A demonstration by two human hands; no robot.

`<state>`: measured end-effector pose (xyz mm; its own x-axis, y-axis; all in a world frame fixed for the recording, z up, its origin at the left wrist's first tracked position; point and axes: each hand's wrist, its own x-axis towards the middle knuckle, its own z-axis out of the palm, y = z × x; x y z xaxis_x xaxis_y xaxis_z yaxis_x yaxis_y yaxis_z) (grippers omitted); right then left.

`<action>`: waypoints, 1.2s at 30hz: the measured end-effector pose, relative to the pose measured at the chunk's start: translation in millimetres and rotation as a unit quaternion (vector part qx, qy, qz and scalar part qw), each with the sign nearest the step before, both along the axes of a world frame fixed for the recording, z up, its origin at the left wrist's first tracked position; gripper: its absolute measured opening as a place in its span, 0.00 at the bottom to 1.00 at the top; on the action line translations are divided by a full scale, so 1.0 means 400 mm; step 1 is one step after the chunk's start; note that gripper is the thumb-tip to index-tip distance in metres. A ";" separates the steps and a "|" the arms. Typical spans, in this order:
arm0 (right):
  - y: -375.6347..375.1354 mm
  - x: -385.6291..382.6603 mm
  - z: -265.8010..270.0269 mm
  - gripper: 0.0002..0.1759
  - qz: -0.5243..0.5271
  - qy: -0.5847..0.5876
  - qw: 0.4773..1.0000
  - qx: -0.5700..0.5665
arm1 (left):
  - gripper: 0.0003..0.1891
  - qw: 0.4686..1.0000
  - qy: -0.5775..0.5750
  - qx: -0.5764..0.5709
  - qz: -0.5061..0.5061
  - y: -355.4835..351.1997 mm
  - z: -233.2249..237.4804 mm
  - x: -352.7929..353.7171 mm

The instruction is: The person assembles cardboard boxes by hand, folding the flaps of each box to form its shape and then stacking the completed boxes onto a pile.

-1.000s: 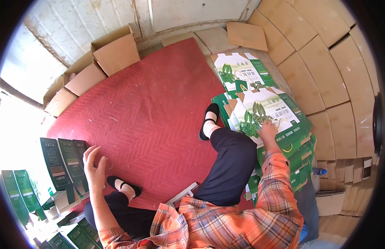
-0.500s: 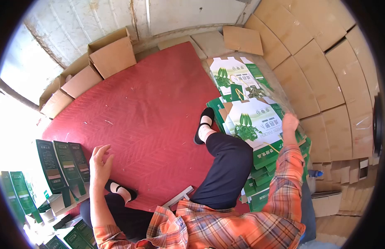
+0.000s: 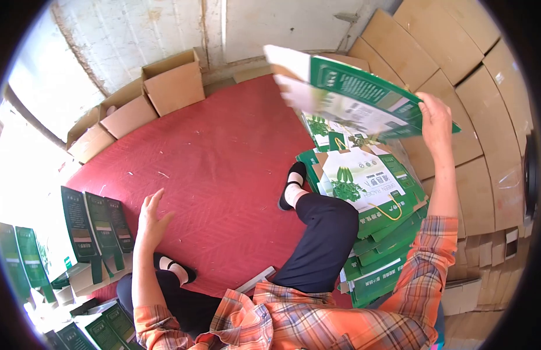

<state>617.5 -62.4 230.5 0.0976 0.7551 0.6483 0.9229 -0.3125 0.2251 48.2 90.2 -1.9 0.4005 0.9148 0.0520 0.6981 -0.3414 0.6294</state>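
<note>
My right hand [image 3: 436,119] grips one end of a flattened green-and-white carton [image 3: 358,96], raised and tilted above the stack; its far end is blurred by motion. Below it lies a pile of flat printed cartons [image 3: 364,181] with a green radish picture and yellow cord handles, beside my right leg. My left hand [image 3: 154,219] hangs over the red mat with its fingers apart and nothing in it. Nearest to that hand, on the left, stand several dark green folded boxes [image 3: 90,227].
A red mat [image 3: 212,157] with small scraps covers the floor. Open brown boxes [image 3: 174,84] line the wall at the back left. Stacked brown cartons [image 3: 451,111] form a wall on the right. More green boxes [image 3: 107,326] sit at the lower left.
My right hand has lifted a flat carton off the pile, up and toward the back. My left hand has shifted slightly right and stays empty.
</note>
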 end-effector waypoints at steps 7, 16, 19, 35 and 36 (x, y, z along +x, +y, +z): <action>0.120 -0.149 -0.128 0.09 0.236 0.475 0.847 -0.032 | 0.57 0.992 -0.039 0.085 0.082 0.046 0.066 -0.075; 0.277 -0.254 -0.517 0.15 0.207 0.659 0.715 -0.106 | 0.09 0.975 -0.112 -0.156 0.109 -0.022 0.178 -0.228; 0.296 -0.390 -0.544 0.23 0.248 0.675 0.689 -0.091 | 0.07 0.993 -0.052 -0.077 0.067 -0.041 0.201 -0.181; 0.305 -0.605 -0.656 0.54 0.131 0.615 0.777 -0.036 | 0.12 0.990 0.129 0.006 0.063 -0.097 0.199 -0.102; 0.296 -0.607 -0.641 0.52 0.156 0.628 0.760 -0.054 | 0.12 0.989 0.131 0.004 0.065 -0.095 0.201 -0.105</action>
